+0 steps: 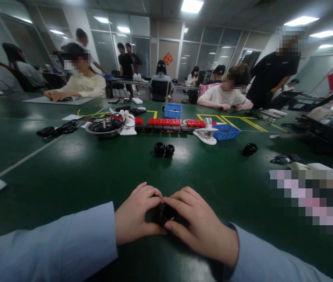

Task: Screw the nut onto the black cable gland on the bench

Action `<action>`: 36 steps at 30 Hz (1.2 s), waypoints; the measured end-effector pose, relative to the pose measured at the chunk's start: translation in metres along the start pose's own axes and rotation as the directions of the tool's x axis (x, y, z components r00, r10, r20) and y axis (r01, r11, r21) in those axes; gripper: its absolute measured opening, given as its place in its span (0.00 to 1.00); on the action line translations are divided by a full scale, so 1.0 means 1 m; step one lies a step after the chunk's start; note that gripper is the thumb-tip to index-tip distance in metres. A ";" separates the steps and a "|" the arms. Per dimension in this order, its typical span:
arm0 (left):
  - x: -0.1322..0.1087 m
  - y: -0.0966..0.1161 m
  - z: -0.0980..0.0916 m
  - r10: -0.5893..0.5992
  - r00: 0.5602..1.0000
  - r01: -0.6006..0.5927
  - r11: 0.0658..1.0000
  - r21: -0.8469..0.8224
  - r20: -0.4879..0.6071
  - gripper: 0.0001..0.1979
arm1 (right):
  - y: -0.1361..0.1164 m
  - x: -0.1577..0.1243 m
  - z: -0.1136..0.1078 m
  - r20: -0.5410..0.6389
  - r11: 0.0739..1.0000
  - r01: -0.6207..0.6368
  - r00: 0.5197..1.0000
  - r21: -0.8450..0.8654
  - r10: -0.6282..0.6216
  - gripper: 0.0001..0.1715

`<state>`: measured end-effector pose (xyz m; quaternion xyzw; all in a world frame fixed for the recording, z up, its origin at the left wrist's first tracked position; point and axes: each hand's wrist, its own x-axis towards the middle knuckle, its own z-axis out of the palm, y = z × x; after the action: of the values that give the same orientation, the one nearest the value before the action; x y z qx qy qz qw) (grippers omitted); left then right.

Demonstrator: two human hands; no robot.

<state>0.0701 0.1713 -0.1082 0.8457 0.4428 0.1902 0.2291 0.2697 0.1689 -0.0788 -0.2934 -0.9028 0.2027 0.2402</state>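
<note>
The small black round part (165, 213) sits low at the near edge of the green counter (75, 172), pinched between both hands and resting on or just above the surface. The left hand (137, 214) curls its fingers (151, 192) over the part's top and left side, and the right hand (199, 227) wraps round from the other side, thumb tucked under, so both sets of fingers are clamped on it. From where I stand most of it is covered, so it may be one piece or two held together; I can't tell. To my eye the grip is sound: wrists down on the counter, the part close to the body. It would go best with one hand holding firm while the other does the fine work, and the part kept low so it cannot roll off if it slips. Farther out, two black round parts (164, 149) stand together mid-counter, another (250, 149) lies to the right, and beyond are a white clamp (206, 135), a blue bin (226, 132) and a metal bowl (104, 127).
</note>
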 end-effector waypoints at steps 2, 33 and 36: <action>0.000 0.000 0.000 0.001 1.000 -0.001 1.000 -0.002 0.003 0.20 | 0.000 0.000 0.001 0.001 1.000 -0.004 1.000 0.000 0.004 0.18; 0.002 0.000 -0.002 -0.028 0.997 0.029 0.999 -0.020 0.077 0.17 | 0.001 -0.003 0.006 -0.082 1.000 -0.011 0.997 0.012 0.012 0.20; 0.002 0.001 -0.002 -0.027 0.997 0.028 0.999 -0.017 0.071 0.17 | -0.001 -0.003 0.006 -0.099 0.999 -0.038 0.994 0.000 0.038 0.18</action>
<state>0.0704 0.1726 -0.1056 0.8438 0.4441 0.1607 0.2549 0.2681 0.1651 -0.0842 -0.3203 -0.8843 0.1915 0.2807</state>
